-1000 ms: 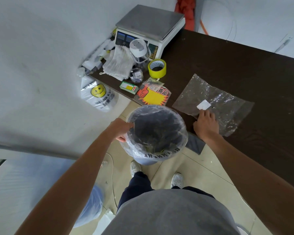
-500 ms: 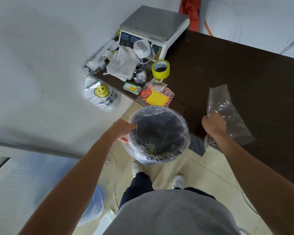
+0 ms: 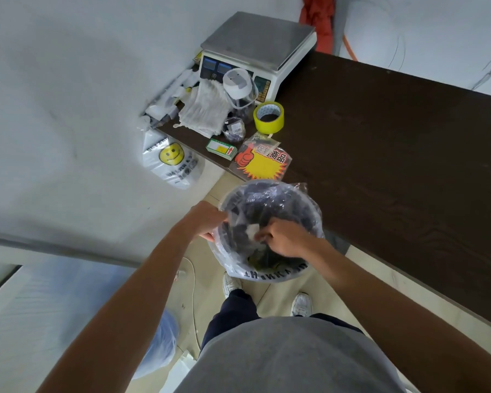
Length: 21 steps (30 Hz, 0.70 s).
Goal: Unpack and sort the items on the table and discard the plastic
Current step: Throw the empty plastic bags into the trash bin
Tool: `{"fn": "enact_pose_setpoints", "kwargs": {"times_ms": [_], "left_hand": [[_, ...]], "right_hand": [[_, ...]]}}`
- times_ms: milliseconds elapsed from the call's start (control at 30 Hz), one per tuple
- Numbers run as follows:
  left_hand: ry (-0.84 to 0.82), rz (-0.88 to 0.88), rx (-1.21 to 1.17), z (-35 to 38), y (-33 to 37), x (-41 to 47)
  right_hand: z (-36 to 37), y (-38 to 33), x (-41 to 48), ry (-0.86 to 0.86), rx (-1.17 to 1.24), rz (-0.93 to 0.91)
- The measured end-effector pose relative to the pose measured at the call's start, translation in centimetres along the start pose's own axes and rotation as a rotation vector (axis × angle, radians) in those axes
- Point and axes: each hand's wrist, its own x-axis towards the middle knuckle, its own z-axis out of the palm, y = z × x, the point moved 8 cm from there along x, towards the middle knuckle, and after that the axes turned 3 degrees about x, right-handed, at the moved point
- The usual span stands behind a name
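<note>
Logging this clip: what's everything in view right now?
table: 1, dark brown, right side
scale: 1, white with steel pan, table's far corner
tape: 1, yellow, beside scale
cloth: 1, white, left of tape
signs: 1 pack, red and yellow, table edge by bin
smiley bag: 1, white, below table's left corner
bin: 1, dark with clear liner, at table edge
plastic bag: 1, clear, in bin's mouth
left hand: 1, grips bin's rim
right hand: 1, holds plastic bag

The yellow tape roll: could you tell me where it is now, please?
Head view: the yellow tape roll sits on the table at its left end, before the scale, beside the clear jar.
</note>
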Motion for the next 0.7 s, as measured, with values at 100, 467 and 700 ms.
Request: {"fn": "enact_pose_setpoints", "kwargs": {"times_ms": [100, 467, 700], "left_hand": [[-0.029, 0.063, 0.072, 0.0, 0.5, -0.4], [-0.127, 0.142, 0.059, 2.3, 1.5, -1.0], [-0.127, 0.164, 0.137, 3.6, 1.5, -0.9]], "right_hand": [[3.0, 0.5, 0.4, -0.173, -0.095, 0.082], [8.8, 6.7, -2.0, -0.500, 0.177, 0.606], [9.0, 7.5, -4.5, -0.531, 0.321, 0.760]]}}
